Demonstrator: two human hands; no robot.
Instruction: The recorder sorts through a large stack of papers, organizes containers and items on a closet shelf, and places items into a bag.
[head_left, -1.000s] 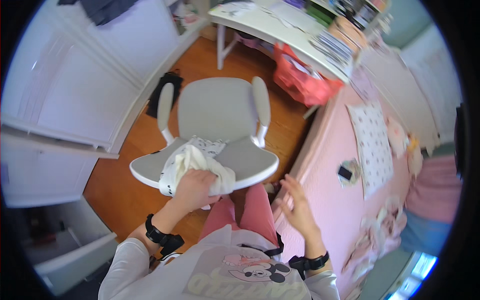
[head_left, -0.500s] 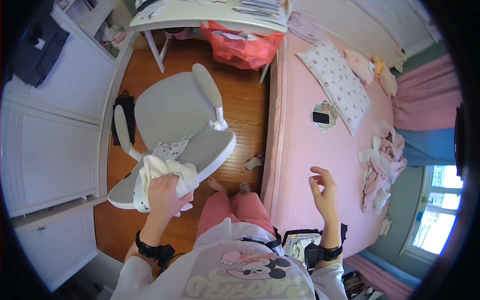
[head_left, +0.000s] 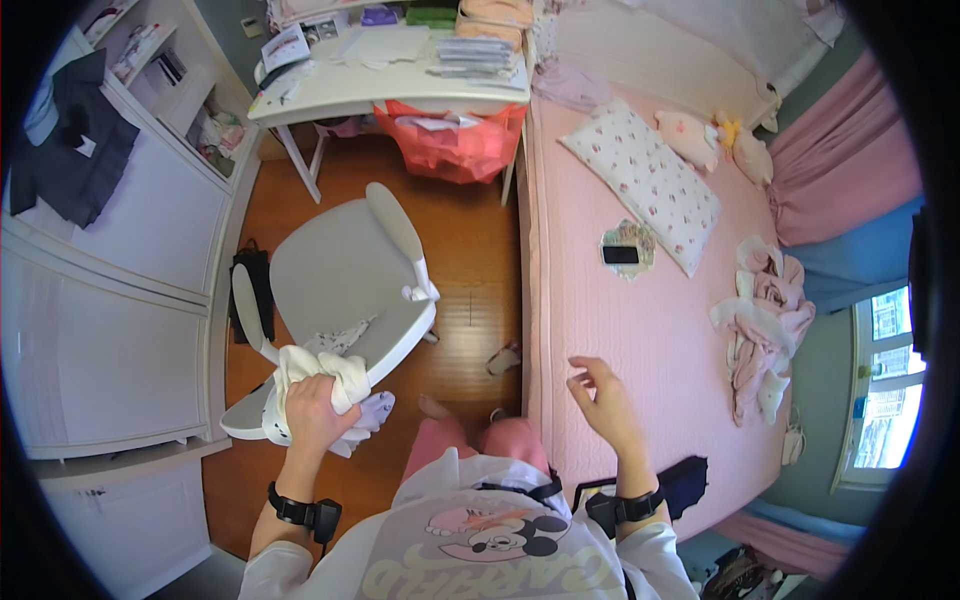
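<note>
One black bag [head_left: 252, 290] sits beyond the left grip [head_left: 318, 412], which is clenched on one bunched white cloth [head_left: 343, 374] at one grey chair [head_left: 325, 260]; farther ahead, one white bench [head_left: 345, 85], one red bag [head_left: 455, 147]; the right grip [head_left: 602, 395] is empty, fingers parted, over one bed [head_left: 690, 390]; beyond it, one phone [head_left: 620, 255], one patterned pillow [head_left: 645, 182].

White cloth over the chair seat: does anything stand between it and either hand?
Nothing visible does. The left hand grips the white cloth directly; the right hand has only open space toward it, above the pink bed and the wooden floor.
</note>
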